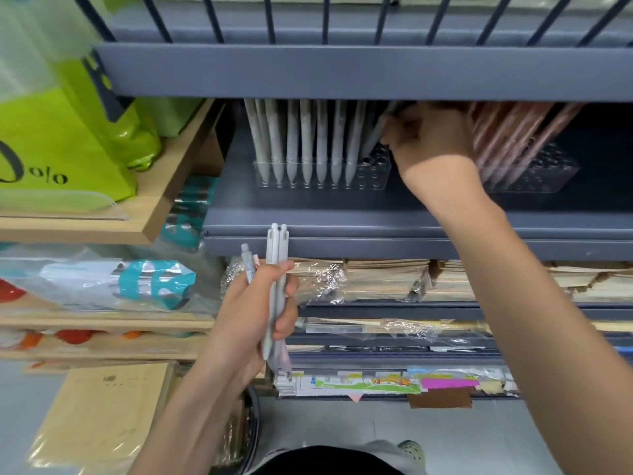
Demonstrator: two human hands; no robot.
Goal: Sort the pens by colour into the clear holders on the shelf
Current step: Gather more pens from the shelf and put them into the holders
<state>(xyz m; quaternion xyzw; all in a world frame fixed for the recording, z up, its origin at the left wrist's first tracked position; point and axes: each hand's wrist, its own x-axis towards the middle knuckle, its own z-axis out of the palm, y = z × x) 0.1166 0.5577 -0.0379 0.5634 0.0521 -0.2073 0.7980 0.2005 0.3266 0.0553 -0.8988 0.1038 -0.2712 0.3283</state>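
Pens in grey [305, 142] nearly fill the left clear holder [373, 181]; pink pens [507, 138] stand in the right clear holder [551, 176]. The right hand [431, 142] pinches one grey pen [375, 132] above the free holes. The left hand [253, 313] grips several unsorted pens [275, 269].

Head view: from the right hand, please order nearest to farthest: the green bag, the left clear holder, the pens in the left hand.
1. Left clear holder, beside the right hand, which pinches a grey pen.
2. Pens in the left hand, lower down.
3. Green bag, far left.
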